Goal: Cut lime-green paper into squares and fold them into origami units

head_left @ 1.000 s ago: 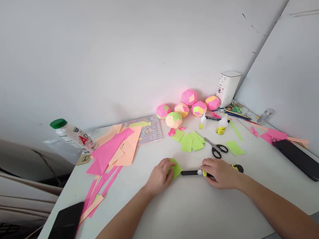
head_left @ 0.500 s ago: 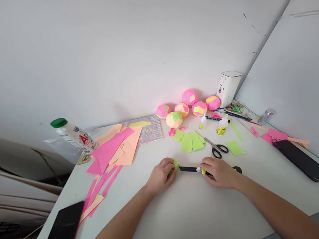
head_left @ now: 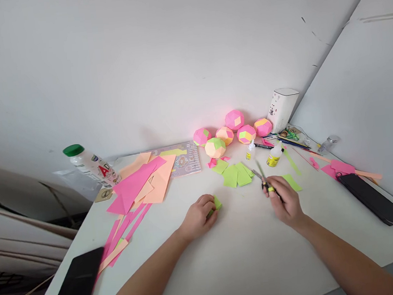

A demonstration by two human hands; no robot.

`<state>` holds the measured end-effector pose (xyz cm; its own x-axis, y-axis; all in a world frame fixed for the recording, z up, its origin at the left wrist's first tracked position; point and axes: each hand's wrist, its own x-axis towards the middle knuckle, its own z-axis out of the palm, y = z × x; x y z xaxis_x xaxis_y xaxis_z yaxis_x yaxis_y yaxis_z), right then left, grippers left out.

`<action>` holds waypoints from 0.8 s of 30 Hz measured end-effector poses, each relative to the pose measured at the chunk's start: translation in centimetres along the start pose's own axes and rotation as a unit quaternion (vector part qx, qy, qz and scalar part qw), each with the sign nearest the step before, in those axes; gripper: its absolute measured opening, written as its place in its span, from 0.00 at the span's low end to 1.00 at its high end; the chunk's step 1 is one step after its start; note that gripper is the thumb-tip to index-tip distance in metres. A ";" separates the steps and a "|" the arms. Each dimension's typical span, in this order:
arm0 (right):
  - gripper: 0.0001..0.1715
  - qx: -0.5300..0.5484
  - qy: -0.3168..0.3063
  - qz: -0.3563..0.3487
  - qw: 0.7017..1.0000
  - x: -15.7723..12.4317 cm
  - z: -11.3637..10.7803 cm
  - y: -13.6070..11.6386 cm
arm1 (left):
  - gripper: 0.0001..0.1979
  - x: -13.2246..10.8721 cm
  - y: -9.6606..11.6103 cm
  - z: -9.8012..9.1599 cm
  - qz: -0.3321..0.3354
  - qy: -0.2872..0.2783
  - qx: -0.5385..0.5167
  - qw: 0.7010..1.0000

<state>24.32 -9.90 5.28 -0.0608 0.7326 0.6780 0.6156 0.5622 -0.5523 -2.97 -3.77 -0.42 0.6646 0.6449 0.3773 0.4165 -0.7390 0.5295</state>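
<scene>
My left hand rests on the white table, fingers curled around a small folded green paper. My right hand is off to the right, closed on a black and yellow cutter whose tip points away from me and is raised over the scissors. The hand hides the scissors' handles. Several green paper squares lie just beyond both hands.
Several pink, orange and green paper balls sit by the wall with a white container. Two glue bottles stand near them. Pink and orange sheets and a green-capped bottle lie left, a black phone right, a black slab bottom left.
My right hand has lifted the cutter off the table and swung it right and away, over the scissors. My left hand has drawn the green paper tighter into its fingers.
</scene>
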 end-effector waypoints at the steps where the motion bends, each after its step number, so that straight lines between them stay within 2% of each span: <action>1: 0.15 0.019 0.027 0.018 0.999 0.1 -0.2 0.0 | 0.04 0.0 0.0 0.0 0.000 0.000 0.000 1.000; 5: 0.16 0.086 0.066 0.082 0.991 0.3 -0.4 0.2 | 0.04 0.0 0.0 0.1 -0.002 0.001 0.001 1.000; 9: 0.16 0.115 0.036 0.122 0.985 0.6 -0.1 0.0 | 0.04 0.0 0.0 0.1 0.000 -0.001 0.001 1.000; 15: 0.15 0.117 0.001 0.113 0.987 0.5 0.1 -0.3 | 0.04 0.0 0.0 0.0 -0.003 -0.003 -0.003 1.000; 24: 0.11 0.069 -0.041 0.170 0.982 -0.2 0.4 0.5 | 0.03 -0.1 -0.1 0.1 -0.006 -0.005 -0.002 1.000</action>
<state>24.32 -9.61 4.64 0.0644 0.9123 0.4044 0.4984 0.3217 -0.8051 -2.96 -3.80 -0.56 0.6666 0.6511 0.3629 0.4219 -0.7310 0.5363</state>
